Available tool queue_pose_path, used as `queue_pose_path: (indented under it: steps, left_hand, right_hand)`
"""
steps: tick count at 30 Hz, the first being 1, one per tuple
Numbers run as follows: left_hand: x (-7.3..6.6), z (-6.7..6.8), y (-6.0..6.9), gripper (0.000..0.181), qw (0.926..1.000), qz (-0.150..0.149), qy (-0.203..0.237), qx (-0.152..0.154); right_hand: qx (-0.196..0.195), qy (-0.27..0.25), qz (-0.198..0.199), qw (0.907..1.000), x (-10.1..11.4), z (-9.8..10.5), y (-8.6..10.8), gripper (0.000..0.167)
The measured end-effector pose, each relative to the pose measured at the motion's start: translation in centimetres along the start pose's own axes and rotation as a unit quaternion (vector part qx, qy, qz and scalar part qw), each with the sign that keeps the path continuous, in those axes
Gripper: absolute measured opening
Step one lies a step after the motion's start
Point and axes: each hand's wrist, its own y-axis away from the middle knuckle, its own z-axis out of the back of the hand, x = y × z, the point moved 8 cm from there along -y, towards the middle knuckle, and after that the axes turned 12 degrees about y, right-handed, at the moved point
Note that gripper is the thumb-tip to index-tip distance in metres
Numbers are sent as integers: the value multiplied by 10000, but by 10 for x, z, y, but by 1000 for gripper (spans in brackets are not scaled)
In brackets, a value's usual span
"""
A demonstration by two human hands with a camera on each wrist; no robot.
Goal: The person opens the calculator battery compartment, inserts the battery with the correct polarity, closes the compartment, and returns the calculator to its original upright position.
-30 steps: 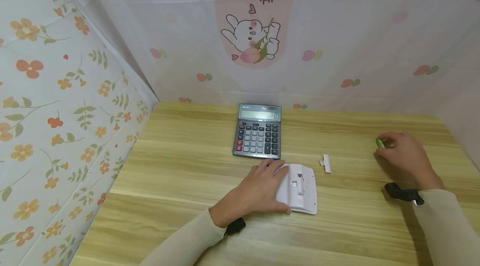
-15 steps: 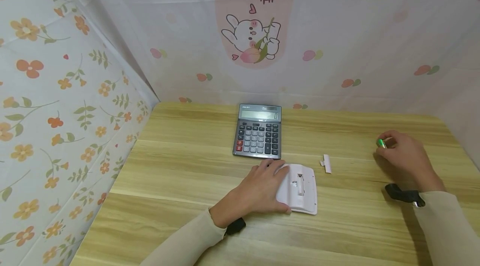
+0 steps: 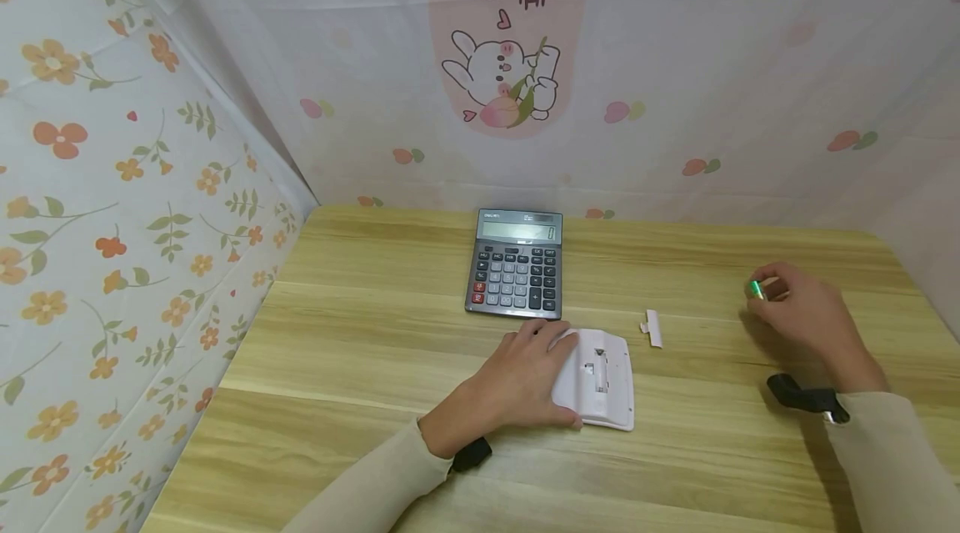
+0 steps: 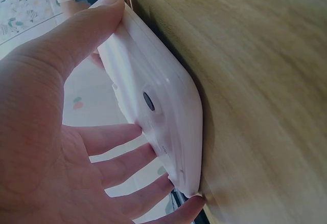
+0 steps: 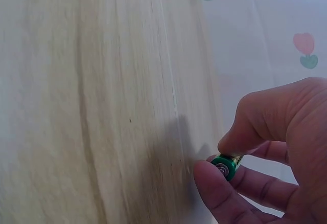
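Pinching a green battery [image 5: 225, 165] between fingers [image 5: 217, 193] of the right hand [image 3: 812, 312], at the right of the tabletop [image 3: 375, 333]; gripping a white device [image 3: 591, 396] with the left hand [image 3: 517, 376], nearer than a grey calculator [image 3: 517, 260].

Head looks down across the table [image 3: 345, 333] toward its far edge | left wrist, close and low, faces device [image 4: 168, 101] | right wrist, close, faces battery [image 5: 228, 165] | head shares both

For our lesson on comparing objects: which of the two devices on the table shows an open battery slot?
The white device held by the left hand, lying back up with its slot exposed. The grey calculator lies face up, keys showing.
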Motion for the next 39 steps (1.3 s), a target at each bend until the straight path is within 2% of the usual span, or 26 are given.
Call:
queue_pose_path:
  steps: [19, 33, 39]
  left_hand:
    - [1, -2, 1, 110, 10000, 42, -39, 2]
    - [1, -1, 1, 111, 10000, 13, -41, -28]
    - [2, -2, 2, 110, 10000, 15, -71, -37]
  right_hand:
    - [-92, -38, 344, 9994, 29, -12, 6, 28]
    - [-153, -183, 710, 9972, 69, -12, 9, 22]
    - [-57, -235, 821, 9963, 85, -14, 10, 22]
